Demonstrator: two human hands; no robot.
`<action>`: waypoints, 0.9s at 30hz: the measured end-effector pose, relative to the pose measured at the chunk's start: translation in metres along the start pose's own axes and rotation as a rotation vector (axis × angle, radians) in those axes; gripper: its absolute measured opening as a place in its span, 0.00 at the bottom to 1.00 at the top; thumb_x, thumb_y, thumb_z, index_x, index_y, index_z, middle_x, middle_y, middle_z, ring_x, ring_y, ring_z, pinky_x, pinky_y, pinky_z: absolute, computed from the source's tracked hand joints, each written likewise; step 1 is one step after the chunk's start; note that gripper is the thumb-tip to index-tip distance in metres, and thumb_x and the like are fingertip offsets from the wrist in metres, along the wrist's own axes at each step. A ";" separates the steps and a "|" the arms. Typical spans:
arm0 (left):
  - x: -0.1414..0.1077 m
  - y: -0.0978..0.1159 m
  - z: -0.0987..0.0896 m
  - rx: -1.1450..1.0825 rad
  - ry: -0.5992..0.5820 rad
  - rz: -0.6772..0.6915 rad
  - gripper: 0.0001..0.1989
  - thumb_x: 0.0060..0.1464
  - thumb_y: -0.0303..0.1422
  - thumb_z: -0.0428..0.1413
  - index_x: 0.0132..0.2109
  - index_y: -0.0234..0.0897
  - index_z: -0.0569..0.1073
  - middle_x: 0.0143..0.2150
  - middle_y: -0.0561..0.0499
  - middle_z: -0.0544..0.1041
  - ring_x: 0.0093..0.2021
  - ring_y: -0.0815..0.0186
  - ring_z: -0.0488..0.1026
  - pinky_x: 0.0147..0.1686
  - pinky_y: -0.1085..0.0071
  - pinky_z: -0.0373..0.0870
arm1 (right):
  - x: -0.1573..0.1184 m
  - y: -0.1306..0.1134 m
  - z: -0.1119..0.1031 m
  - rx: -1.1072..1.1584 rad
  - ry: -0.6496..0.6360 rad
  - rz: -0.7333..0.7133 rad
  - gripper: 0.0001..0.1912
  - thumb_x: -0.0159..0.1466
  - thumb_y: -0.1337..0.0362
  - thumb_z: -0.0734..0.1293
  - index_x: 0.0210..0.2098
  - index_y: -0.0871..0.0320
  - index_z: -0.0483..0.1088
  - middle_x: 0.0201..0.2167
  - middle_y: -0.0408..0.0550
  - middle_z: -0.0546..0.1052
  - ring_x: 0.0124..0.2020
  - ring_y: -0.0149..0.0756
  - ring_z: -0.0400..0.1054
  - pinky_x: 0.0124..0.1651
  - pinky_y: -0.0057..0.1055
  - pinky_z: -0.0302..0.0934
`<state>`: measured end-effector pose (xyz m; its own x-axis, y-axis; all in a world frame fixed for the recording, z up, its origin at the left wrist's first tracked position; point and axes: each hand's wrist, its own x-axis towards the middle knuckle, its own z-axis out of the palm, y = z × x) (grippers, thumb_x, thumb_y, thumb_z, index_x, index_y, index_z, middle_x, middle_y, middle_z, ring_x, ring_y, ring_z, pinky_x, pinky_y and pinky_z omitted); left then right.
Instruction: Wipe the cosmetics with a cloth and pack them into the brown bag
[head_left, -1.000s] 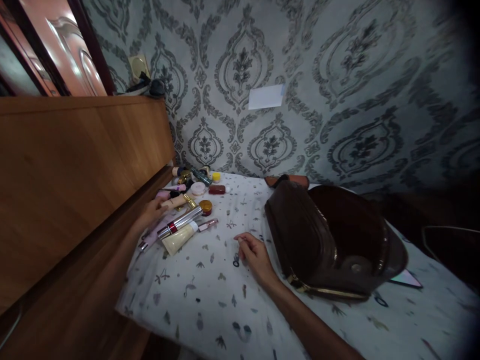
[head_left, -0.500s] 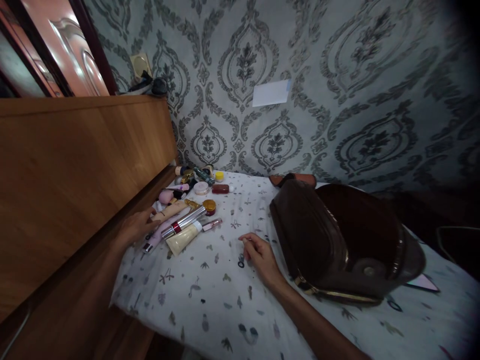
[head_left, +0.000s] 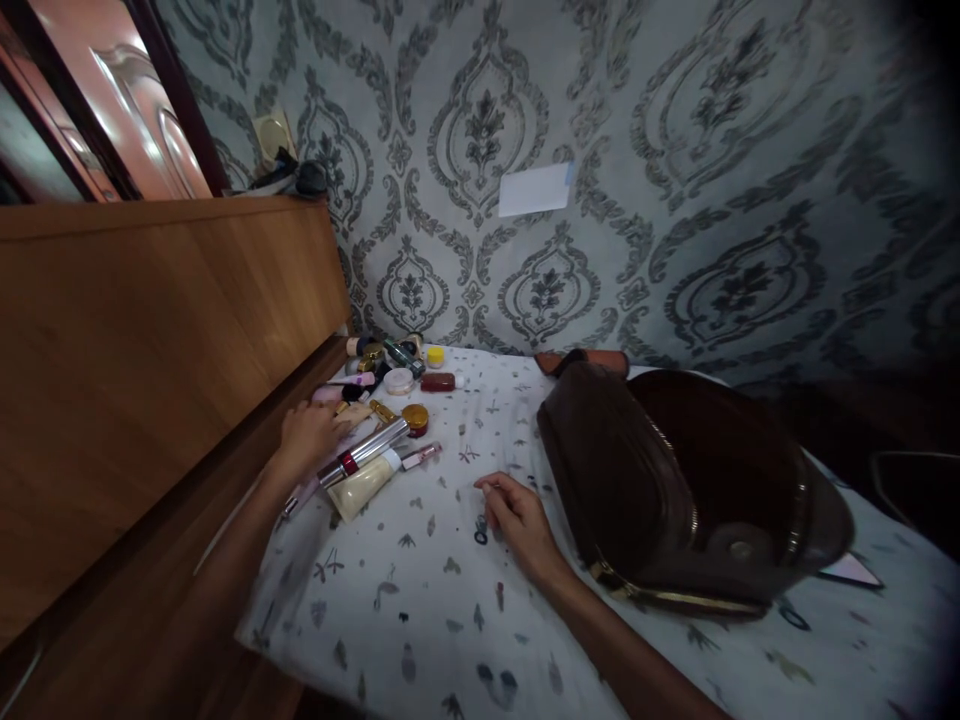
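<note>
My left hand (head_left: 311,437) lies over the left side of a group of cosmetics, its fingers spread and bent. The fingertips are beside a pale beige tube (head_left: 355,411) and a pink item (head_left: 327,394); whether they touch either is hard to see. In front of the hand are a silver tube with a red band (head_left: 367,447), a cream squeeze tube (head_left: 365,485) and a small lip gloss (head_left: 421,456). An amber jar (head_left: 415,419) stands behind them. My right hand (head_left: 523,525) rests on the patterned cloth, loosely curled, fingers slightly apart and holding nothing.
A dark brown bag (head_left: 622,470) with its top open stands right of my right hand. A brown case (head_left: 604,362) lies behind it. Farther back are a round compact (head_left: 399,380), a red-brown bottle (head_left: 437,382) and a yellow-lidded jar (head_left: 435,356). A wooden panel (head_left: 172,320) borders the left.
My left hand has moved away from me and slightly right, farther over the cosmetics. My right hand stays in almost the same place. The view has shifted slightly.
</note>
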<state>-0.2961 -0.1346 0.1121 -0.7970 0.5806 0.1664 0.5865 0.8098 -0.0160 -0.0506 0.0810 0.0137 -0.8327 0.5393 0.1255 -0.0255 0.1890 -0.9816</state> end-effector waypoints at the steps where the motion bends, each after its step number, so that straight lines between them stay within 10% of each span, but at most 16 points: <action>1: 0.011 0.005 0.003 -0.031 0.001 0.025 0.19 0.60 0.46 0.49 0.45 0.37 0.75 0.45 0.36 0.79 0.49 0.46 0.73 0.46 0.58 0.66 | 0.000 0.000 0.000 0.002 0.002 0.002 0.21 0.61 0.46 0.62 0.34 0.59 0.71 0.15 0.37 0.63 0.17 0.29 0.56 0.21 0.25 0.49; 12: 0.130 0.074 0.056 -0.216 -0.052 0.081 0.21 0.62 0.41 0.56 0.58 0.36 0.69 0.57 0.42 0.71 0.54 0.55 0.72 0.53 0.50 0.70 | 0.000 -0.003 0.000 0.029 -0.003 0.028 0.22 0.61 0.45 0.62 0.34 0.59 0.71 0.15 0.37 0.62 0.17 0.30 0.56 0.22 0.26 0.50; 27: 0.175 0.074 0.056 -0.091 -0.099 0.057 0.19 0.62 0.41 0.56 0.55 0.35 0.71 0.56 0.43 0.73 0.53 0.56 0.73 0.52 0.52 0.72 | -0.002 -0.004 -0.002 0.024 -0.039 0.045 0.25 0.63 0.42 0.61 0.34 0.59 0.70 0.16 0.37 0.61 0.18 0.29 0.54 0.23 0.26 0.48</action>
<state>-0.4002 0.0316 0.0851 -0.7696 0.6347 0.0697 0.6384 0.7667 0.0678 -0.0479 0.0808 0.0172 -0.8540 0.5147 0.0761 -0.0004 0.1457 -0.9893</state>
